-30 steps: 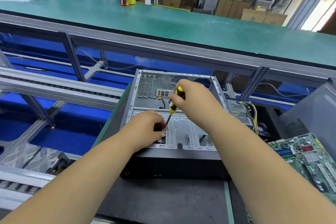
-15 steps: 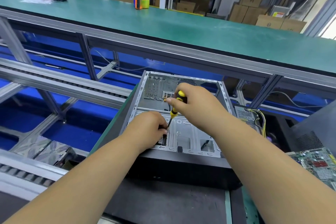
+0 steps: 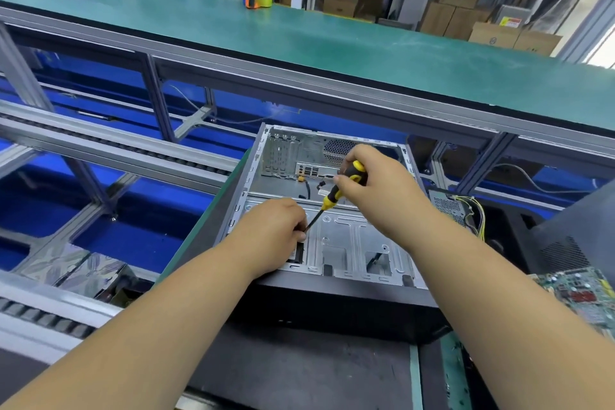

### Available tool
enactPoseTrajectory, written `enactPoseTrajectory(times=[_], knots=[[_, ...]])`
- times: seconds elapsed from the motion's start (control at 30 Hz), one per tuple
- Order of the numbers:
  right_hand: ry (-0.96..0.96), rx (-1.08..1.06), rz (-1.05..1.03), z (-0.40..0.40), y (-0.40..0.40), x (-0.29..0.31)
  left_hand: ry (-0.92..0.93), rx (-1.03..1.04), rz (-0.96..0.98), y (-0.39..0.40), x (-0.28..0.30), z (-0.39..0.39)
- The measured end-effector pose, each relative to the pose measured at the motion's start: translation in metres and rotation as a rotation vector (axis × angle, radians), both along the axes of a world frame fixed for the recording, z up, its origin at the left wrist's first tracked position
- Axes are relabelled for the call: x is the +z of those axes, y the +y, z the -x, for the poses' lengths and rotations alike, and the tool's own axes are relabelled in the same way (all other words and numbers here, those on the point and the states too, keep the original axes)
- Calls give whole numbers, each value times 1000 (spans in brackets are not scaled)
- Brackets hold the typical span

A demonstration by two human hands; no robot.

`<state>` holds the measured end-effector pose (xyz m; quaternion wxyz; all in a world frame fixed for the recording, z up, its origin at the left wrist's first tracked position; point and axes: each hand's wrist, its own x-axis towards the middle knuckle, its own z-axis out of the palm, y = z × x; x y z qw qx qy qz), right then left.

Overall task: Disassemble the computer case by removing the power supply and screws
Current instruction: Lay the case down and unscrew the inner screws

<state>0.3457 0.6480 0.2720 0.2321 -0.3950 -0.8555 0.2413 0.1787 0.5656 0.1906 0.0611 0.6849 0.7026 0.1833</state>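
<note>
On the dark counter (image 3: 299, 373) near the person lay the computer case (image 3: 336, 243), open side up, its grey metal floor stripped of boards. Since a second earlier little in the case had altered: the view had swung leftward, so the circuit board (image 3: 579, 293) slid toward the right edge, while both hands kept their places. The right hand (image 3: 376, 190) gripped the yellow-and-black handle of the screwdriver (image 3: 336, 191), and the shaft slanted down to the left hand (image 3: 276, 230), whose curled fingers closed around the tip where it met the case floor; whether they pinched the shaft or a screw could not be told. That steadiness suggested a screw was still being worked loose, so this step was probably unfinished. A metal box with yellow wires (image 3: 447, 206), likely the power supply, sat outside the case just to its right. No brand could be read; a cardboard box (image 3: 492, 38) beyond the green bench (image 3: 332, 40) bore a round logo too small to make out, and a red label (image 3: 511, 23) nearby was equally illegible.
</note>
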Motion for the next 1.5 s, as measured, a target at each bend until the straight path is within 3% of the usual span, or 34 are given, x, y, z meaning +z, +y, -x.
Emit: enactPoseTrajectory(times=[0.13, 0.3, 0.4, 0.53, 0.63, 0.77, 0.9, 1.37, 1.5], knots=[[59, -85, 35, -4, 3, 2, -74, 8, -10, 5, 4, 12], [314, -249, 257, -18, 1, -12, -367, 15, -3, 1, 5, 28], [559, -353, 523, -25, -2, -27, -684, 55, -20, -4, 1, 34], [868, -448, 809, -29, -14, -44, -1277, 109, -44, -2, 3, 32], [1042, -446, 896, -32, -22, -51, -1462, 91, -26, -1, 7, 26], [1124, -265, 954, -45, -34, -51, -1394, 9, 12, -4, 13, 3], [930, -85, 943, -61, -44, -47, -1281, -67, 4, -9, 19, -37], [700, -244, 776, -222, -41, -62, -555, -188, -163, 2, 19, -238], [696, -283, 810, -270, -32, -73, -503, -208, -134, 14, 9, -279]])
